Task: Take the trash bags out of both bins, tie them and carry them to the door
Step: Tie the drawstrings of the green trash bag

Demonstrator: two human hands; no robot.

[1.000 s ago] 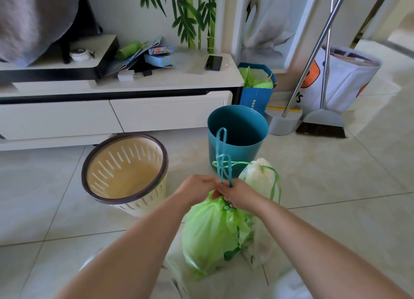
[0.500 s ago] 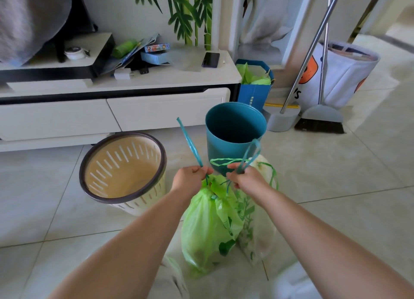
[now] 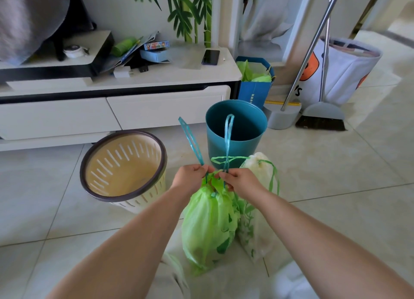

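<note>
Left hand [image 3: 190, 177]: fingers curled tight, pinching the left loop [image 3: 190, 139] just above the neck of the green bag [image 3: 208, 227].
Right hand [image 3: 239, 182]: clamped the same way on the right loop [image 3: 228, 139], close beside the left hand with a small gap between the knuckles.
Left loop: teal drawstring, slanting up and to the left from the fist.
Right loop: teal drawstring, standing almost upright in front of the teal bin [image 3: 235, 130].
Green bag: on the floor [image 3: 336, 186] between the forearms, full, its neck gathered under both hands (whether a knot is there I cannot tell).
White bag [image 3: 257, 220]: on the floor just right of the green bag, touching it, with its green drawstring [image 3: 274, 177] hanging loose at the top.
Teal bin: upright behind the bags, no liner inside.
Cream bin [image 3: 123, 164]: slotted wall, dark rim, on the floor left of the teal bin and tipped toward the camera, no liner inside.
Surface [image 3: 156, 77]: low white cabinet along the wall, carrying a phone [image 3: 210, 57] and small boxes.
Broom [image 3: 320, 119]: leaning at the wall to the right, well apart from the bags.
</note>
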